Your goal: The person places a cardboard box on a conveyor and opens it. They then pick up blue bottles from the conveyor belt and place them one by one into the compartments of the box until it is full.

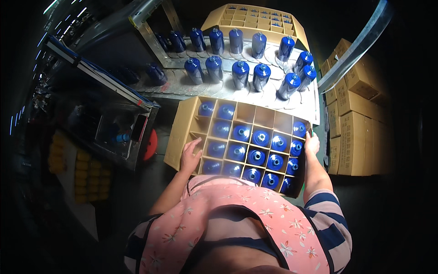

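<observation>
In front of me a cardboard carton [182,123] stands open, split by card dividers into cells. Most cells hold blue bottles [261,138] standing upright, necks up. Several cells along the far side and at the left end have no bottle in them. My right hand [312,145] grips the carton's right wall, fingers wrapped over its edge. At the left end, my left hand [191,156] is by a bent divider, its thumb and fingers apart with nothing seen between them. Whether it touches the divider I cannot tell.
Beyond the carton, a conveyor [173,86] carries two rows of blue bottles [240,73]. Another divided carton [255,32] sits behind it. Closed boxes [353,137] are stacked at right. A metal post [360,45] rises there. A red stool [151,145] stands at left.
</observation>
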Tool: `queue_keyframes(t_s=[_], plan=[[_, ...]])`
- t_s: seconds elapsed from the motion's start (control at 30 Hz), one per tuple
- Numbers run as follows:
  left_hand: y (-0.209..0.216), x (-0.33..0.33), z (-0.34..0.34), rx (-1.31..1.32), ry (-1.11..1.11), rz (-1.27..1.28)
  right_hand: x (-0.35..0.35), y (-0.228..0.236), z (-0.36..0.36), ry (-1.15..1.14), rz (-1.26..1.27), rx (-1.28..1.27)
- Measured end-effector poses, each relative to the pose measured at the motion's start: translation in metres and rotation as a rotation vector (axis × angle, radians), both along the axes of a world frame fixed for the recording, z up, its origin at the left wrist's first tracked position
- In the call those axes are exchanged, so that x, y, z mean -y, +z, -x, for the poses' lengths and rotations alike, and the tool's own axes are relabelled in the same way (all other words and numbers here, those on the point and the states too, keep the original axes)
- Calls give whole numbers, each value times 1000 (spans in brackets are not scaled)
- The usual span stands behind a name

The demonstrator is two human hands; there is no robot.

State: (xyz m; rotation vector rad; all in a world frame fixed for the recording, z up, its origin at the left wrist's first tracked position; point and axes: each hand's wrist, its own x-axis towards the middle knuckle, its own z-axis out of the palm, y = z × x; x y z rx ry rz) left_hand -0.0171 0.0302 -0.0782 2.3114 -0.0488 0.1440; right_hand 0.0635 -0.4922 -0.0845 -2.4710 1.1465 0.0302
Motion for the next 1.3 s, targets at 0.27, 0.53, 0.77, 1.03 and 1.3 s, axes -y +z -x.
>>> queue_keyframes(t_s=[0.27,0.53,0.77,1.03,1.3], plan=[[23,14,-17,100,-142,-117,-1,1,-17,47,16,29],[32,15,-63,1,-259,-174,-4,2,-19,55,-5,49],[29,27,-56,85,-474,-226,-2,10,-19,35,17,52],[24,9,-43,49,-384,-272,-1,7,-16,23,-34,15],[30,19,-57,74,-427,-247,-8,4,-30,50,-20,78]])
